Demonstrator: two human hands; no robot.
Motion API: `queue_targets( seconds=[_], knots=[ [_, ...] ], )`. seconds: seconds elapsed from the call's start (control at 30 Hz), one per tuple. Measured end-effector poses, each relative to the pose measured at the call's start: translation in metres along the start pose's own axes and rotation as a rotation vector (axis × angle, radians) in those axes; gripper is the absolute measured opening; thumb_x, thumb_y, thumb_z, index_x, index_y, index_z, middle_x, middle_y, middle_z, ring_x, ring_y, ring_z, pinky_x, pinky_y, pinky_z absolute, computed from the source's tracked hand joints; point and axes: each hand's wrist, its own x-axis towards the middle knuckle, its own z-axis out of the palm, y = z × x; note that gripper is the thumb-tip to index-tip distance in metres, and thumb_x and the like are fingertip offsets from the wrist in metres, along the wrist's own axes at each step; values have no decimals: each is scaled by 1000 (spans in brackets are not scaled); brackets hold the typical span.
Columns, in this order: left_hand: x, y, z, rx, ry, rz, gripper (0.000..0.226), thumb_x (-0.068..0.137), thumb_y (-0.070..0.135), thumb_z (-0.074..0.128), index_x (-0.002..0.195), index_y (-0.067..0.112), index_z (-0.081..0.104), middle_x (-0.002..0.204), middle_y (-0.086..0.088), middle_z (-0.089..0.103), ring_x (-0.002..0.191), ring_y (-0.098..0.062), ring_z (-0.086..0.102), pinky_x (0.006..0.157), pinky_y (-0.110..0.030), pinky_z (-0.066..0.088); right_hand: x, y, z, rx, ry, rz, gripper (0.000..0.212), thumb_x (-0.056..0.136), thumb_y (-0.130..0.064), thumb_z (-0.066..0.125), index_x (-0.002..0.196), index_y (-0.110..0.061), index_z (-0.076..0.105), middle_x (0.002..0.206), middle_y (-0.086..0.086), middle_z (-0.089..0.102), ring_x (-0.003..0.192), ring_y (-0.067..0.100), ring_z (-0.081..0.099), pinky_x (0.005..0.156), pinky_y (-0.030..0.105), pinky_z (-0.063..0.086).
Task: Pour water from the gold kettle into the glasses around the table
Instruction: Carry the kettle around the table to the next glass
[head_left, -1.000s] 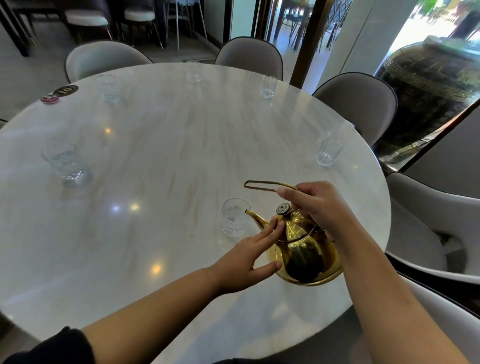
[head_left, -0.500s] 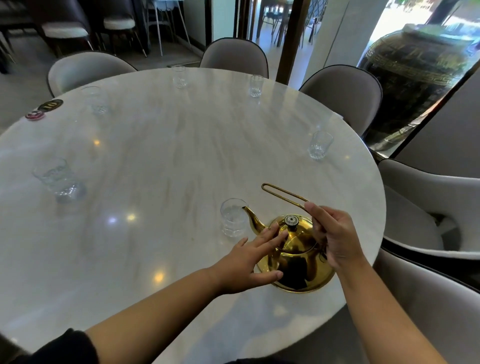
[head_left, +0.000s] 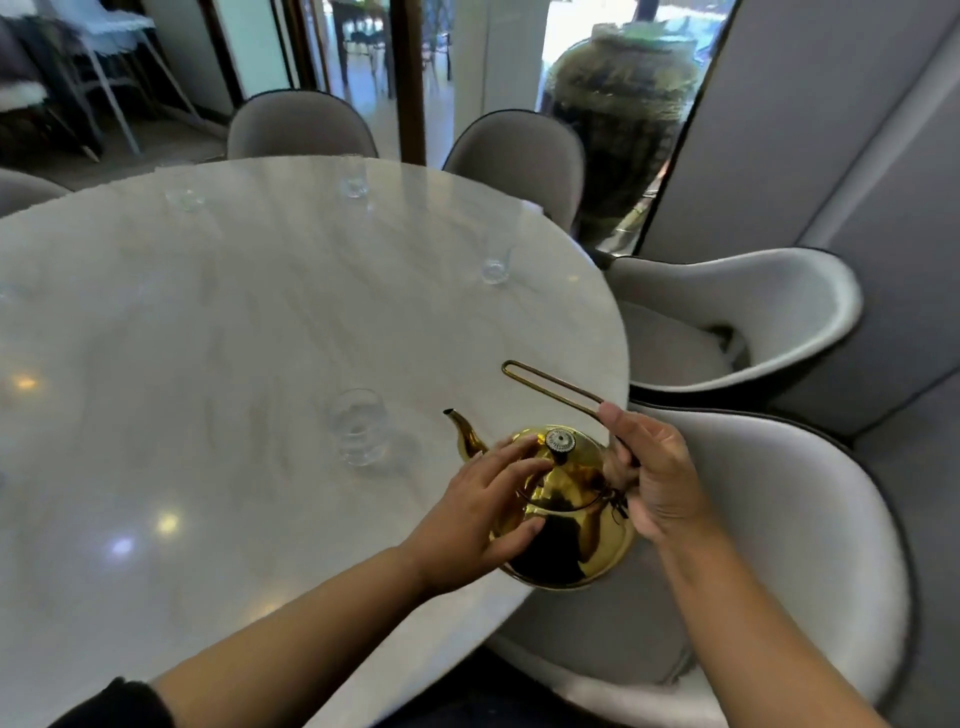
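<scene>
The gold kettle (head_left: 566, 514) is upright at the table's near right edge, its spout aimed left at the nearest glass (head_left: 357, 426), which holds some water. My right hand (head_left: 657, 478) grips the kettle's long wire handle near its base. My left hand (head_left: 483, 514) lies flat against the kettle's lid and side, fingers spread. Other glasses stand around the round marble table (head_left: 234, 322): one at the right rim (head_left: 494, 267), one at the far rim (head_left: 355, 182) and one at the far left (head_left: 184, 200).
Grey upholstered chairs ring the table, one right beside the kettle (head_left: 810, 561), another further right (head_left: 737, 317), two at the far side (head_left: 301, 124). A large dark urn (head_left: 623, 114) stands behind glass at the back right.
The kettle has come down from its pouring tilt to upright, away from the nearest glass and toward the table's right edge. The view has swung right.
</scene>
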Motion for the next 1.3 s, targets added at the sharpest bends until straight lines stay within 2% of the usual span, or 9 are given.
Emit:
queue_targets(
  seconds=[0.2,0.33,0.4,0.5,0.6,0.77,0.93,1.1,1.3],
  knots=[
    [24,67,50,-50,-37,164,50,91,44,52,136,34,34,151,9,27,142,-15,23,109,-49,33,-62,-43,-71,-7,125,-127,45,49,-44,88,50,-19,51,37,-11,33,34,4,23,37,14,25],
    [36,128,95,-107,-88,215,50,92,48,46,139,41,29,153,16,21,144,-10,15,113,-47,28,-108,-71,-128,-34,244,-190,33,68,-24,78,44,-20,56,38,-12,30,35,4,18,41,25,11],
    [37,159,120,-153,-121,226,51,92,48,45,140,42,28,152,24,14,144,-4,8,117,-41,22,-131,-83,-158,-30,288,-208,38,63,-31,82,44,-20,51,38,-11,30,36,6,18,43,27,12],
    [40,200,162,-204,-163,236,51,93,44,45,141,33,32,154,19,15,144,-2,5,118,-40,19,-164,-97,-203,-48,330,-229,48,51,-45,87,50,-20,46,38,-11,32,34,6,20,40,22,16],
    [46,232,203,-233,-204,238,51,93,44,44,142,34,32,156,14,15,144,-3,5,116,-45,21,-193,-109,-245,-90,406,-228,42,57,-40,85,50,-19,49,37,-11,34,33,5,24,39,18,26],
    [63,269,260,-297,-325,222,51,93,46,44,141,42,28,154,24,9,144,-3,5,115,-47,25,-223,-119,-303,-141,544,-220,39,62,-37,76,42,-21,47,37,-10,34,36,8,25,52,26,30],
    [96,284,301,-289,-424,237,52,94,38,46,142,41,27,155,23,7,144,0,-1,118,-43,18,-221,-120,-354,-133,640,-211,38,65,-37,73,42,-21,46,37,-9,35,35,7,28,45,21,33],
    [150,285,339,-287,-469,236,51,94,40,46,141,44,25,152,28,5,142,5,-5,118,-38,15,-187,-124,-411,-115,670,-204,40,69,-32,71,41,-21,44,36,-9,33,34,6,27,40,16,32],
    [235,281,384,-292,-429,228,53,91,51,40,142,45,24,154,26,4,143,1,-6,117,-48,19,-119,-144,-486,-98,601,-194,45,66,-30,78,38,-21,44,34,-9,32,32,4,26,41,15,31]
  ],
)
